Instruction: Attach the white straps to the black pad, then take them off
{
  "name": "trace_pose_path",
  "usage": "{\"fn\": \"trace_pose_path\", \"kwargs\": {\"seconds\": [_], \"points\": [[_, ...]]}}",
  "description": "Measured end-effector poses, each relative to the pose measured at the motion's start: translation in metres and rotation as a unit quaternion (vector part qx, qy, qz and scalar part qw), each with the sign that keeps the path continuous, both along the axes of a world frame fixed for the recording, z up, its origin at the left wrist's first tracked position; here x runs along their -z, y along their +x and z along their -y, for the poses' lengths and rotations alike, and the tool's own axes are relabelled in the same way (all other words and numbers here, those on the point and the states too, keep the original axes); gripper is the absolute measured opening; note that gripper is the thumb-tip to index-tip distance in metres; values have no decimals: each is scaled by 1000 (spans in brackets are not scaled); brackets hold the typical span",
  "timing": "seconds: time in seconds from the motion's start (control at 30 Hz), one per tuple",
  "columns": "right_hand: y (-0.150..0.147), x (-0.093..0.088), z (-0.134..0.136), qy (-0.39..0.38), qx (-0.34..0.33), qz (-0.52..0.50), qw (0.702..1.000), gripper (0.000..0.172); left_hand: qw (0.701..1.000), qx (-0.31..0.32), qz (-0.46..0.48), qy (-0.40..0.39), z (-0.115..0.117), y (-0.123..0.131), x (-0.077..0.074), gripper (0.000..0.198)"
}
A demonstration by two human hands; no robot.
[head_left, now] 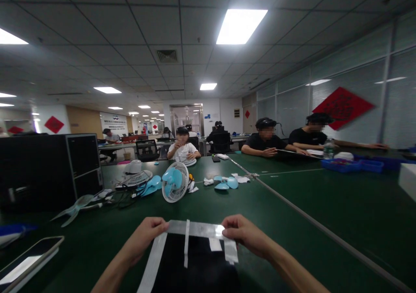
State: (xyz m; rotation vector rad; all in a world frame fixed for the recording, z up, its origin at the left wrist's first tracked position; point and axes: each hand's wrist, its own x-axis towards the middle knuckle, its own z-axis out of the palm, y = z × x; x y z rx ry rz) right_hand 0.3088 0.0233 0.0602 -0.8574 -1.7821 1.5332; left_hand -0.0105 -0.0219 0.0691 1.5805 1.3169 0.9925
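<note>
A black flat-faced object (201, 273) lies at the table's near edge, with strips of whitish tape (154, 260) along its left side and on its top; its kind I cannot make out. Across its far edge runs a wide, shiny strip of clear tape (198, 229). My left hand (151, 230) pinches the left end of this strip between thumb and fingers. At the right end my right hand (242, 232) pinches it too. Whether the strip's middle touches the black object is hard to tell. A narrow white strip (186, 245) crosses beneath or over it.
Beyond my hands stand a white fan with blue blades (174, 182) and loose blue fan blades (225, 183). At left are a phone (30, 260) and a black computer case (35, 171). Blue trays (341, 165) sit far right. Several people sit around the green table (292, 232).
</note>
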Motion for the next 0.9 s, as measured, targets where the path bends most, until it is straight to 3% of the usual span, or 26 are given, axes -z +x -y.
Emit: {"fn": "trace_pose_path", "kwargs": {"seconds": [0.17, 0.37, 0.53, 0.9], "points": [[7, 5, -4, -65, -45, 57, 995, 21, 988, 98, 46, -110, 4, -7, 11, 42], [14, 9, -4, -98, -96, 125, 983, 17, 954, 217, -40, -201, 2, -7, 27, 43], [9, 13, -4, -65, -67, 187, 978, 15, 936, 234, -93, -244, -4, -4, 35, 40], [3, 25, -7, 21, -16, 251, 968, 17, 941, 192, -154, -232, -12, -8, 44, 36]]}}
